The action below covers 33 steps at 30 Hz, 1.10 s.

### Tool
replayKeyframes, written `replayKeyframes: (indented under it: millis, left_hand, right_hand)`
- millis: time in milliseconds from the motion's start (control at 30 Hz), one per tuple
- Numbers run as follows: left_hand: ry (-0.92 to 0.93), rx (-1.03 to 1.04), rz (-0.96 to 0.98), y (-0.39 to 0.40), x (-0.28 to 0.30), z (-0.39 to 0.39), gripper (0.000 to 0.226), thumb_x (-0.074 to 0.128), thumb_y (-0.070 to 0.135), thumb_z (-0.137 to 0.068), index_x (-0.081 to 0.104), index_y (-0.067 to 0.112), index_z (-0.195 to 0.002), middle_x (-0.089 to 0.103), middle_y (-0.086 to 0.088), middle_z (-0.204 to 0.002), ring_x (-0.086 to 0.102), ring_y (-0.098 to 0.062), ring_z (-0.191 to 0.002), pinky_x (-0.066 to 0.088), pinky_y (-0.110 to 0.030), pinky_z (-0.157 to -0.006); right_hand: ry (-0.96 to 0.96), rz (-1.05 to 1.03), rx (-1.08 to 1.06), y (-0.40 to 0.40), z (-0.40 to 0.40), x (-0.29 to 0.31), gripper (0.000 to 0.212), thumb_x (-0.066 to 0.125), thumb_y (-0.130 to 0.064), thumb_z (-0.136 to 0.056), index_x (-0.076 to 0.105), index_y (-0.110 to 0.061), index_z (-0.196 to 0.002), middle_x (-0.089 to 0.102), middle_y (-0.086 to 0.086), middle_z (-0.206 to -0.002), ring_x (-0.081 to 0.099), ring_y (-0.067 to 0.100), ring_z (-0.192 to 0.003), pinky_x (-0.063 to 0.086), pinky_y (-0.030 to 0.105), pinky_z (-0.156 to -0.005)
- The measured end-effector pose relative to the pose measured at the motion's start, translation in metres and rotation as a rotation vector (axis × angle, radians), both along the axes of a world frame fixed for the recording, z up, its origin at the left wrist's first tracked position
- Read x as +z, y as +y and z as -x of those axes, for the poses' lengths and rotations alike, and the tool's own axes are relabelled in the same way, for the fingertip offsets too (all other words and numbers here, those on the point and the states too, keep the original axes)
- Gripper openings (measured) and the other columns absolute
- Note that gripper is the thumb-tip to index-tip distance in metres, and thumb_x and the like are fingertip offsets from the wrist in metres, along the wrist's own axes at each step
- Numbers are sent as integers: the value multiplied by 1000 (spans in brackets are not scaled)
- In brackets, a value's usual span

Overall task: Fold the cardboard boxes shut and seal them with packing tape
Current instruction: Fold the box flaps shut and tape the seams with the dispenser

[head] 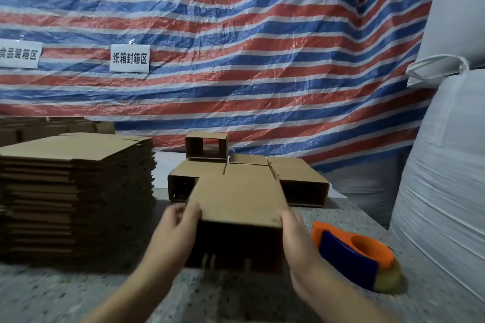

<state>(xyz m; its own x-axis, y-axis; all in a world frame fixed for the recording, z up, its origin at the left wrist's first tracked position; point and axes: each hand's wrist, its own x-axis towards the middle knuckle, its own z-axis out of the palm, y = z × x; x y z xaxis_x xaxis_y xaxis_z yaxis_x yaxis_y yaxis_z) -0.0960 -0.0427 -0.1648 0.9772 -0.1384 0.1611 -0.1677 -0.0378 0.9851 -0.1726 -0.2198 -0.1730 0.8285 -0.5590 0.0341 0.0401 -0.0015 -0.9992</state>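
Observation:
A small brown cardboard box stands on the speckled table in front of me, its near end open and dark. My left hand grips its left near corner, thumb on top. My right hand holds its right near edge. An orange and blue tape dispenser with a roll of clear tape lies on the table just right of my right hand.
A tall stack of flat cardboard blanks fills the left side. Several erected open boxes sit behind the held box. Large white sacks stand at the right. A striped tarp hangs behind.

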Motion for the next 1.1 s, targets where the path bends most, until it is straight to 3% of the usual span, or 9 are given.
replayKeyframes:
  millis: [167, 267, 367, 533, 633, 733, 833, 1000, 1100]
  left_hand:
    - [-208, 89, 97, -19, 95, -76, 28, 42, 46, -100, 53, 22, -109, 60, 1, -100, 58, -15, -94, 43, -33, -71]
    - [-173, 114, 177, -30, 129, -129, 34, 39, 46, -99, 54, 17, -109, 58, -3, -91, 55, -14, -83, 36, -29, -60]
    - [-154, 143, 149, -39, 138, -182, 40, 36, 48, -99, 52, 15, -114, 56, -3, -94, 51, -15, -83, 33, -28, -59]
    - [-75, 150, 100, -55, 119, -266, 47, 36, 58, -99, 50, 18, -119, 59, -2, -101, 57, -17, -92, 40, -30, -75]
    - [-19, 130, 59, -63, 97, -307, 58, 34, 59, -99, 48, 14, -133, 56, -9, -126, 54, -25, -113, 41, -36, -91]
    - [-33, 141, 16, -70, 72, -336, 45, 33, 57, -101, 49, 19, -119, 55, -9, -121, 50, -23, -106, 37, -35, -91]
    - [-25, 126, 24, -77, 57, -358, 56, 33, 59, -99, 52, 15, -130, 56, -9, -121, 54, -28, -114, 42, -41, -102]
    - [-14, 165, 1, -84, 42, -379, 59, 33, 56, -100, 49, 14, -139, 57, -10, -128, 54, -27, -114, 42, -38, -94]
    - [-60, 182, -8, -83, 33, -383, 60, 32, 57, -100, 48, 16, -142, 55, -11, -135, 51, -29, -122, 42, -42, -101]
  right_hand:
    - [-182, 96, 33, -13, -80, 103, 44, 39, -42, -99, 51, -19, -135, 60, 10, -131, 56, 30, -121, 43, 54, -109]
    - [-187, 144, 94, -21, -135, 142, 53, 35, -51, -99, 47, -23, -142, 56, 8, -138, 51, 29, -127, 42, 54, -110]
    - [-166, 141, 126, -30, -194, 156, 62, 31, -55, -99, 39, -23, -151, 48, 9, -149, 45, 32, -136, 38, 55, -113]
    - [-117, 74, 151, -50, -295, 134, 73, 24, -62, -98, 28, -21, -158, 35, 10, -161, 36, 34, -146, 31, 55, -119]
    - [-70, 66, 149, -60, -339, 109, 72, 20, -60, -100, 30, -17, -157, 38, 12, -159, 39, 34, -144, 34, 54, -118]
    - [-34, 87, 133, -69, -371, 82, 73, 20, -61, -100, 29, -17, -158, 37, 10, -160, 37, 33, -145, 33, 53, -119]
    - [-23, 98, 111, -76, -393, 65, 71, 25, -60, -99, 35, -18, -156, 38, 10, -159, 37, 33, -145, 32, 52, -119]
    - [4, 87, 84, -83, -411, 48, 62, 31, -51, -96, 49, -17, -145, 52, 12, -145, 51, 35, -130, 41, 51, -112]
    - [17, 101, 90, -82, -414, 44, 62, 29, -51, -97, 45, -19, -148, 51, 9, -143, 51, 32, -129, 40, 50, -113]
